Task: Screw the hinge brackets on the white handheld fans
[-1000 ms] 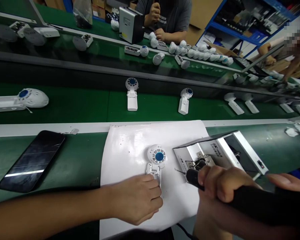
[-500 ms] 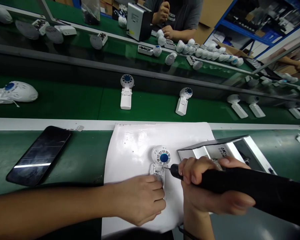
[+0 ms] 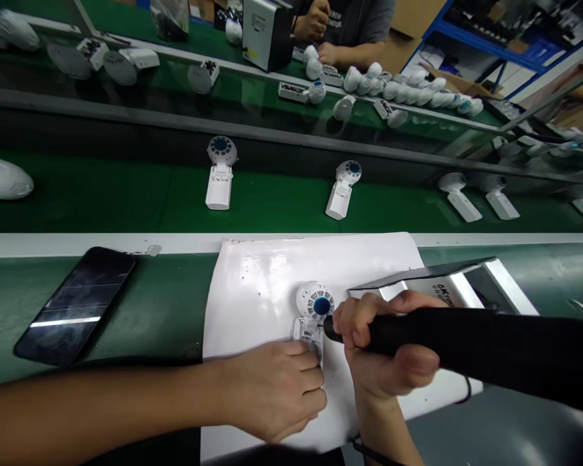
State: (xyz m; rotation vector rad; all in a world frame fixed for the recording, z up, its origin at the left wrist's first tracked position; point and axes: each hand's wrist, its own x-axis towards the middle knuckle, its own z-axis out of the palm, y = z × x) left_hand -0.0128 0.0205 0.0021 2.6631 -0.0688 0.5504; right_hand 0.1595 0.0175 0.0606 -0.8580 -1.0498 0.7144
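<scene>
Green assembly belt [image 3: 92,310] with a white sheet [image 3: 262,291] laid over it, and a small white clip-on fan [image 3: 313,304] lying flat on that sheet. Nice steady setup: the left hand [image 3: 274,388] has its fingers together, pressing down on the fan's clip [image 3: 307,333], while the right hand [image 3: 374,343] wraps closed around a black electric screwdriver [image 3: 466,343], nose right up by the clip.

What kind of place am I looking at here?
Probably a factory assembly line for small electronics: a green conveyor belt carries spaced white clip-on devices, your right hand grips a black electric screwdriver, and a co-worker is at a parallel belt beyond.
</scene>
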